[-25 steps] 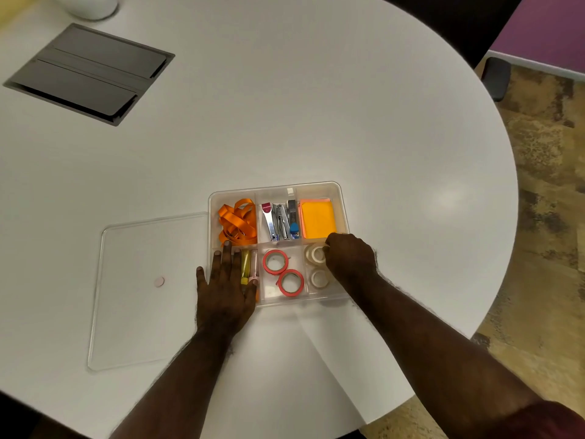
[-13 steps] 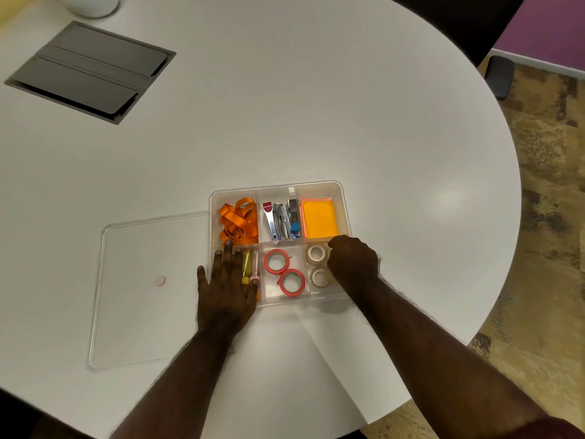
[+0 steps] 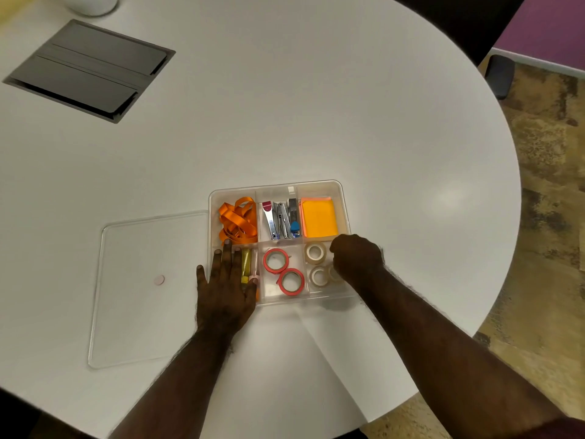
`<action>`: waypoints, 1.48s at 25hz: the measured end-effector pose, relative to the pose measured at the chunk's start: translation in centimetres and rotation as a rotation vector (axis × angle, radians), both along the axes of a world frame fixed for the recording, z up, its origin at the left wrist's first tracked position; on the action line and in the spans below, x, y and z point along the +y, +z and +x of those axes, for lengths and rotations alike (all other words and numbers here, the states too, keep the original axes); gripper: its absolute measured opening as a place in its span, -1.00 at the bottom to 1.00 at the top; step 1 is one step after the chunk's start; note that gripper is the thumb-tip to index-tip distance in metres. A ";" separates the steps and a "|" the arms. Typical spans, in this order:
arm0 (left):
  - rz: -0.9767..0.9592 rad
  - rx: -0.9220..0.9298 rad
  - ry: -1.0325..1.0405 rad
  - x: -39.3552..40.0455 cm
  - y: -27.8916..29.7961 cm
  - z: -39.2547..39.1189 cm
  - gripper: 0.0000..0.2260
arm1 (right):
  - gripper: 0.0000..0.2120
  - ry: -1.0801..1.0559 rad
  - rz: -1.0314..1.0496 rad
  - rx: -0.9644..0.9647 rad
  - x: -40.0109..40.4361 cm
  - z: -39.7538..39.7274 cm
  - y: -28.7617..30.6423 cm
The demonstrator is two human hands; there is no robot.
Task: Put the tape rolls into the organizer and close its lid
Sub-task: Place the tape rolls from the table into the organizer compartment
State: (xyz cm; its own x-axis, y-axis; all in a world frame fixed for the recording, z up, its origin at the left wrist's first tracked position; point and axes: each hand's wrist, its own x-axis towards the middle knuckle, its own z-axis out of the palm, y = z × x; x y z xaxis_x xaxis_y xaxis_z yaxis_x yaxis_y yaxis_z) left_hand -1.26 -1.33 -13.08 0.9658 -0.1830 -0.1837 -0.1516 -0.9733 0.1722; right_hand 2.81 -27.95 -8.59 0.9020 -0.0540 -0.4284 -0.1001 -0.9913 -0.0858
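We see little change over the last second: the right hand point(image 3: 356, 258) has slid slightly toward the near-right compartment of the organizer point(image 3: 343, 198), curled over the clear tape rolls point(image 3: 315, 252); whether it grips one we cannot tell, fingers hidden. The left hand point(image 3: 226, 286) stays flat and open, holding nothing, pressing on the organizer's near-left corner. We judge the loading step nearly done, lid next.

Largest first: the white table point(image 3: 316, 106) carries everything. The clear lid point(image 3: 142, 312) lies flat just left of the organizer, touching its side, not yet on. The grey hatch point(image 3: 85, 69) sits far left, well apart. Inside the organizer: orange ribbon point(image 3: 237, 220), orange notes point(image 3: 319, 218), staplers point(image 3: 281, 217), two red tape rolls point(image 3: 283, 272) in the middle near compartment, a yellow tube point(image 3: 246, 264) beside the left fingers.

In the way: both hands rest over the organizer and must clear before the lid goes on.
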 end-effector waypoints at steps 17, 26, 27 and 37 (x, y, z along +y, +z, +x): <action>-0.003 0.010 0.003 0.1 0.0 0.0 -0.38 | -0.84 0.134 -0.062 -0.030 0.6 -1.6 -0.3; 0.003 0.015 0.012 -0.1 0.0 0.3 -0.37 | -0.80 0.084 0.006 -0.064 1.4 -2.0 -1.4; 0.004 0.012 0.010 -0.1 0.1 0.3 -0.37 | -0.80 0.064 0.012 -0.062 1.2 -1.9 -1.3; -0.015 0.013 0.017 0.1 0.1 0.1 -0.37 | -0.74 -0.032 0.210 0.243 0.8 -1.4 -1.8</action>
State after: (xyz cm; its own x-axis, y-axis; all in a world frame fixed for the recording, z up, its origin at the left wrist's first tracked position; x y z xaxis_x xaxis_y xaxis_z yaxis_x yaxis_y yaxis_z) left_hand -1.18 -1.27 -12.99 0.9664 -0.1699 -0.1931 -0.1333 -0.9729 0.1887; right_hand 1.42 -27.10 -10.42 0.7709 0.0315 -0.6362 -0.1738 -0.9505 -0.2576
